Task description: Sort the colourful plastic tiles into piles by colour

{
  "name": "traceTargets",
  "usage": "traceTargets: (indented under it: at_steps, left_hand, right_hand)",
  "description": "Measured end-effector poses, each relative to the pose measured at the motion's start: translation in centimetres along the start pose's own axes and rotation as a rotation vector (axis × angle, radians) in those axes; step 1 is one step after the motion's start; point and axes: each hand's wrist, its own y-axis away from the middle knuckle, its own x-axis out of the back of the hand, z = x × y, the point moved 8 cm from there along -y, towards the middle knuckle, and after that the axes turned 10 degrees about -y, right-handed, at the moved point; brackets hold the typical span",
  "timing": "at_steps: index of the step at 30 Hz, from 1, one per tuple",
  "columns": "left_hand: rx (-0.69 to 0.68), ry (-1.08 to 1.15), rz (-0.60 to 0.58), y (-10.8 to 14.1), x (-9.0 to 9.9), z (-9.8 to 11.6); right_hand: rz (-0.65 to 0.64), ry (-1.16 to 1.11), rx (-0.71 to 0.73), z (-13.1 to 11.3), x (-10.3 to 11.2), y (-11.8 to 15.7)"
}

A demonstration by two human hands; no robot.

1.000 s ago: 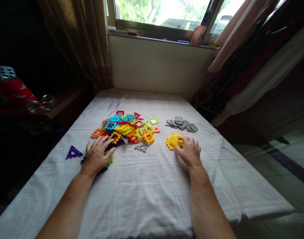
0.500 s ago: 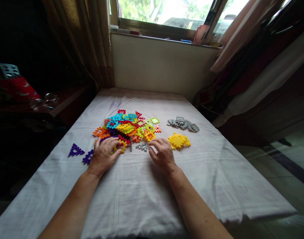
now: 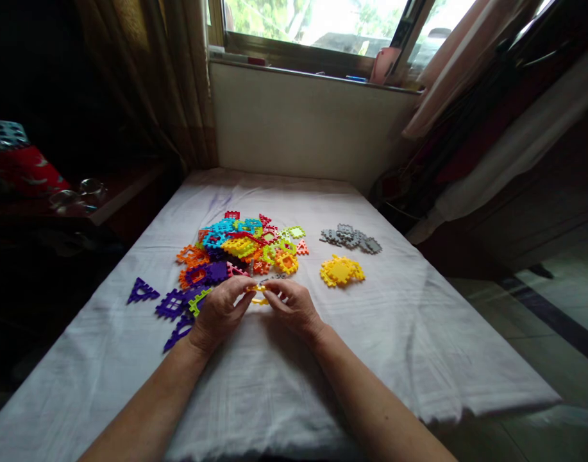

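My left hand (image 3: 222, 310) and my right hand (image 3: 294, 308) meet at the near edge of the pile, thumbs and fingers pinching a yellow interlocking tile (image 3: 258, 289) between them. More yellow shows just beneath their fingertips; whether it belongs to the same tile I cannot tell. Beside my left hand lie a lime-green notched tile (image 3: 197, 300) and several purple tiles (image 3: 169, 304), one partly behind the wrist. A grey tile (image 3: 277, 277) lies just beyond my right fingers, mostly hidden. The mixed pile of colourful tiles (image 3: 240, 246) spreads behind both hands.
Yellow tiles (image 3: 342, 271) form a small heap to the right, with grey tiles (image 3: 351, 238) heaped behind them. A white cloth (image 3: 394, 359) covers the table. Further left, glasses (image 3: 79, 196) rest on a dark side table. A window and wall stand at the back.
My left hand has moved right with a yellow tile, uncovering purple and lime-green tiles. My right hand has come left and closed on the same tile.
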Motion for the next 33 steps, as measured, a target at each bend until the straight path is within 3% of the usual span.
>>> traceTargets:
  at_steps: [3, 10, 14, 17, 22, 24, 29, 33]
  left_hand:
    - [0.001, 0.021, -0.02, -0.1, -0.2, 0.1]
    - [0.034, -0.032, 0.002, 0.0, 0.4, -1.3]
    - [0.027, -0.065, -0.002, 0.0, 0.6, -1.4]
    - [0.034, -0.092, 0.017, -0.1, 1.0, -1.5]
    - [0.079, -0.112, 0.093, -0.2, 1.9, -2.4]
    - [0.097, -0.127, 0.098, -0.2, 2.2, -2.8]
    - [0.152, -0.187, 0.103, -0.2, 3.0, -3.6]
    - [0.181, -0.227, 0.125, -0.2, 3.5, -4.1]
  right_hand:
    - [0.064, 0.006, -0.05, 0.6, 1.3, -0.3]
    - [0.409, 0.483, -0.132, 3.2, 11.4, 0.2]
    - [0.464, 0.719, -0.259, 4.5, 14.5, 1.1]
    - [0.444, 0.83, -0.304, 4.6, 14.3, 0.9]
    - [0.106, 0.984, -0.27, 5.3, 10.6, -1.2]
    - [0.024, 1.005, -0.302, 6.0, 10.3, -1.5]
    - [0.045, 1.031, -0.341, 7.1, 12.4, -1.2]
    - [0.148, 1.037, -0.365, 7.9, 14.5, -0.6]
